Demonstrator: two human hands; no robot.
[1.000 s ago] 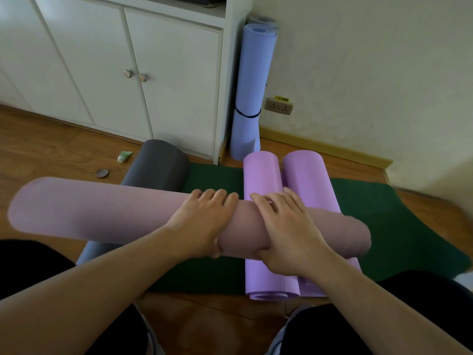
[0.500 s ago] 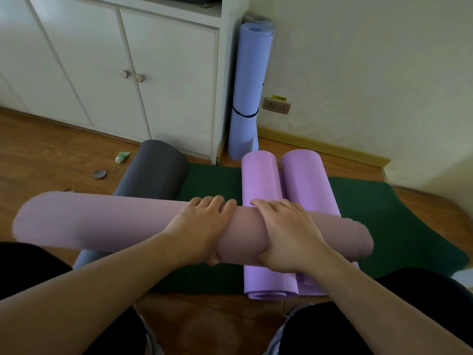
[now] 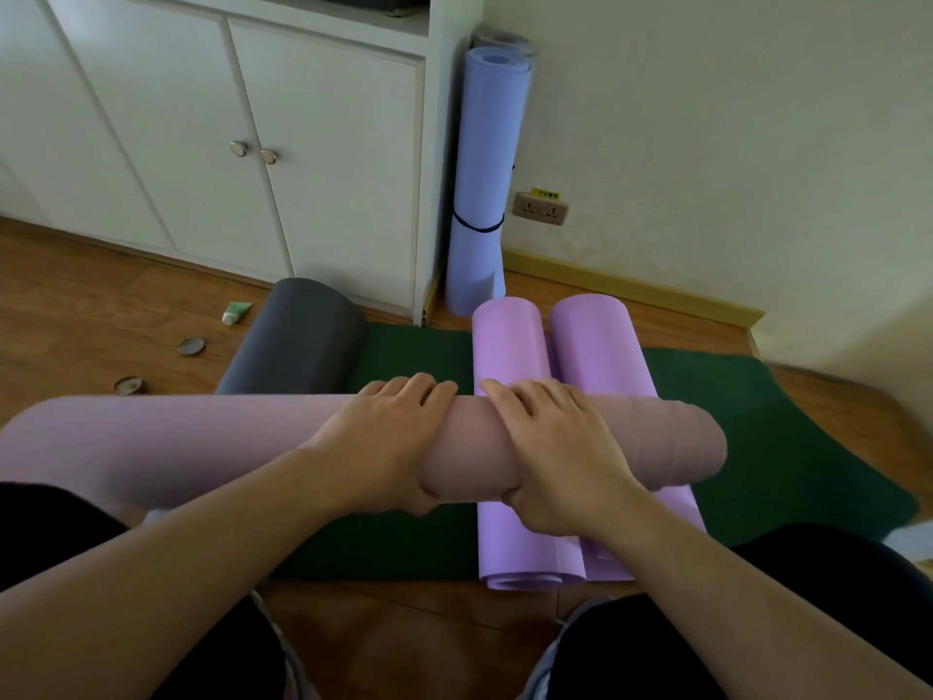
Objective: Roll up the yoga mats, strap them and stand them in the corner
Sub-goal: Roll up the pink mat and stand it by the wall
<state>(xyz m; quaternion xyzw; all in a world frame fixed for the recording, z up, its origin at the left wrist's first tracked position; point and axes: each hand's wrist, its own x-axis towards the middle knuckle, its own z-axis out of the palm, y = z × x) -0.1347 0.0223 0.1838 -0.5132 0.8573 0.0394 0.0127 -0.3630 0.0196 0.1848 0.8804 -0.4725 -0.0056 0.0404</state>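
Mats first, counted w/ the dark green flat foam mat (image 3: 787,426) as landmark: 1 dusty-pink rolled foam mat (image 3: 176,437), lying crosswise over the green mat's near half, its left end reaching well past the green mat's left edge. 2 lilac rolled foam mats (image 3: 510,346) side by side, touching, lengthwise on the green mat's middle, passing under the pink roll. 1 dark grey rolled foam mat (image 3: 303,341) on the green mat's left part, lengthwise, its near end hidden behind the pink roll. 1 periwinkle-blue rolled foam mat (image 3: 487,159) standing upright beyond the green mat's far edge, in the corner between white cabinet (image 3: 323,159) and wall, w/ 1 thin black strap (image 3: 477,227) round its lower part; a second grey-ish roll end peeks out behind its top, too hidden to say more.

Hands: 2, both on the pink roll near its middle. Left hand (image 3: 383,442) wraps over the top, fingers curled down the far side, thumb underneath, gripping it. Right hand (image 3: 555,447) just beside it, same grip.

Around, left of the green mat on the wood floor (image 3: 75,305): 1 small green-and-white tube (image 3: 236,312), 2 small round lids (image 3: 191,347). Beyond its far edge: 1 wall socket (image 3: 540,210) low on the wall.
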